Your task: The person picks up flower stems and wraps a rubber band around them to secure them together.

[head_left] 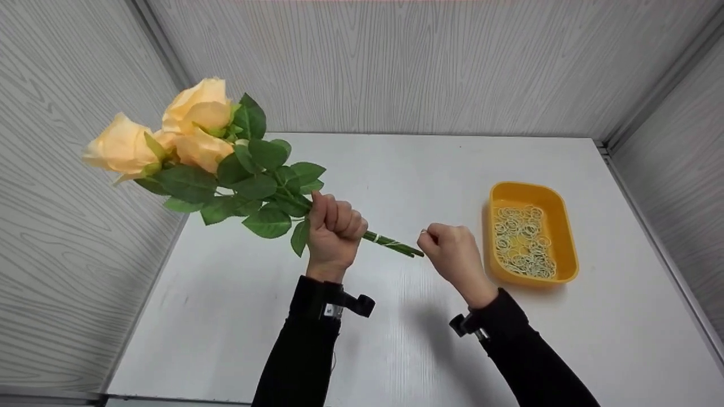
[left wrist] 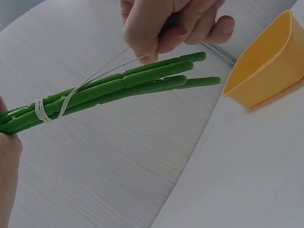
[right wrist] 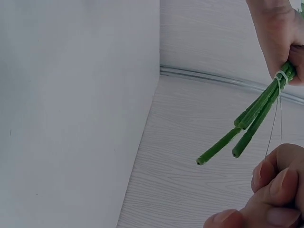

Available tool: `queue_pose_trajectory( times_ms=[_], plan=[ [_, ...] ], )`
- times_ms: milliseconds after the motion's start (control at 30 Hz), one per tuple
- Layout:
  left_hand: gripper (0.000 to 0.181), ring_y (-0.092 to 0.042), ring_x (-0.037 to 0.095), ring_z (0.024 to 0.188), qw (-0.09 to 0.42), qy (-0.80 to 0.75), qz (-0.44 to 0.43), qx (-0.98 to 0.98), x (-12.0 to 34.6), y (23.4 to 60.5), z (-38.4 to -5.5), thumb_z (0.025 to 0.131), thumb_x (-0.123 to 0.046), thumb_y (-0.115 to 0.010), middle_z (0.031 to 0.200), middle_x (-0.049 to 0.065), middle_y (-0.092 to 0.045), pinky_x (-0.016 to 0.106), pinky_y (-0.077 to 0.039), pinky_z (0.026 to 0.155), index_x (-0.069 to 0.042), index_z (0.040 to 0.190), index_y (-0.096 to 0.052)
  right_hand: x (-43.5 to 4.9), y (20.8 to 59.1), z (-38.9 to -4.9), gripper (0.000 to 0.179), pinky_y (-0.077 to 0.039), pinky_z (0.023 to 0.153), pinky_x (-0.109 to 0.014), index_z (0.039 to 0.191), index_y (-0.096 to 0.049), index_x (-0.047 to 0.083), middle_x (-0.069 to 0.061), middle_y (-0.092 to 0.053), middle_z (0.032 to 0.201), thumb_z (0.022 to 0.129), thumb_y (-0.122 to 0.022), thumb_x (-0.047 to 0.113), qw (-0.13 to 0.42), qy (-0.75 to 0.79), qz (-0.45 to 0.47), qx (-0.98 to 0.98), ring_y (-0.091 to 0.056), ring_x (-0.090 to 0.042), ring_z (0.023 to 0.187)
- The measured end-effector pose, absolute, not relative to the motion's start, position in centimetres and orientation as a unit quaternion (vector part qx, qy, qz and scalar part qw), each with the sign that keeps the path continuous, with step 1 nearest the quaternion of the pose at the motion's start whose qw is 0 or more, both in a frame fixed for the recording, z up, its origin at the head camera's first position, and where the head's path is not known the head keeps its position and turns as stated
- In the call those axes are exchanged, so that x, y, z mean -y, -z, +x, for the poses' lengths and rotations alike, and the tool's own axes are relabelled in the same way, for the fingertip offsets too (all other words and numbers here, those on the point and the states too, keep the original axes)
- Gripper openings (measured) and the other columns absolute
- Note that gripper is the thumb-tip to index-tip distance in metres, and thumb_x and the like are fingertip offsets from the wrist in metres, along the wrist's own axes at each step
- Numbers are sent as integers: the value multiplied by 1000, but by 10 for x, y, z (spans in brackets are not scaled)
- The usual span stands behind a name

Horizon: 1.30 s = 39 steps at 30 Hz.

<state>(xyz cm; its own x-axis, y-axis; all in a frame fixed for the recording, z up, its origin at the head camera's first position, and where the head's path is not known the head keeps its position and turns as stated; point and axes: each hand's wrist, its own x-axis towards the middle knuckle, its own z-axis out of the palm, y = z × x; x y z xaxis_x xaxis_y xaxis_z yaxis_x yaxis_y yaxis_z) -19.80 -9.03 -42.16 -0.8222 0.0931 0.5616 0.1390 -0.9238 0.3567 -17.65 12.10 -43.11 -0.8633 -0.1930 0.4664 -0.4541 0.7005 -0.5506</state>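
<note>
My left hand (head_left: 335,234) grips a bunch of peach roses (head_left: 198,110) by the green stems (left wrist: 109,90), with the blooms leaning to the upper left and the cut ends to the right. A white rubber band (left wrist: 42,110) is wound round the stems just beyond that hand. From there a loop of the band stretches out to my right hand (head_left: 455,257), whose curled fingers pinch its end near the stem tips. In the right wrist view the two taut strands (right wrist: 275,118) run from the stems down to the right fingers (right wrist: 285,183).
On the right side of the white table (head_left: 616,226) stands a yellow tub (head_left: 565,243) holding many pale rubber bands (head_left: 523,237). Grey wood-grain panels (head_left: 396,68) rise behind the table and at both sides.
</note>
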Motion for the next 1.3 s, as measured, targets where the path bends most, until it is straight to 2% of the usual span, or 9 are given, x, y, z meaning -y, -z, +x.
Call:
queue_pose_trajectory(
  times_ms=[267, 733, 900, 1167, 1300],
  plan=[
    [61, -9, 8, 44, 15, 942, -297, 158, 90, 421, -199, 105, -45, -52, 55, -4, -15, 22, -8, 44, -14, 64, -20, -126, 434, -168, 42, -22, 49, -24, 55, -40, 16, 11, -28, 55, 88, -61, -1, 159, -370, 152, 903, -29, -7, 50],
    [62, -10, 7, 44, 32, 961, -246, 122, 91, 420, -200, 103, -44, -56, 54, -4, -15, 21, -9, 44, -15, 62, -19, -133, 441, -163, 43, -22, 50, -23, 56, -40, 14, 11, -28, 55, 89, -62, -1, 167, -379, 150, 898, -29, -7, 50],
    [63, -11, 7, 44, 15, 964, -239, 117, 91, 418, -200, 102, -45, -57, 54, -4, -15, 21, -9, 44, -16, 62, -19, -140, 440, -165, 44, -22, 51, -22, 58, -40, 13, 12, -27, 57, 91, -63, -2, 158, -386, 168, 893, -28, -5, 51],
    [62, -11, 8, 44, -19, 963, -249, 103, 93, 416, -200, 103, -44, -56, 55, -4, -15, 21, -9, 44, -15, 62, -19, -150, 433, -171, 44, -20, 53, -22, 60, -40, 14, 11, -26, 59, 94, -63, 0, 112, -389, 201, 892, -25, -3, 53],
    [61, -11, 8, 43, -33, 961, -252, 113, 92, 415, -200, 103, -44, -55, 55, -4, -15, 21, -9, 43, -16, 63, -19, -152, 432, -174, 44, -21, 52, -22, 61, -39, 15, 12, -26, 59, 95, -64, 1, 113, -378, 215, 893, -25, -1, 53]
  ],
)
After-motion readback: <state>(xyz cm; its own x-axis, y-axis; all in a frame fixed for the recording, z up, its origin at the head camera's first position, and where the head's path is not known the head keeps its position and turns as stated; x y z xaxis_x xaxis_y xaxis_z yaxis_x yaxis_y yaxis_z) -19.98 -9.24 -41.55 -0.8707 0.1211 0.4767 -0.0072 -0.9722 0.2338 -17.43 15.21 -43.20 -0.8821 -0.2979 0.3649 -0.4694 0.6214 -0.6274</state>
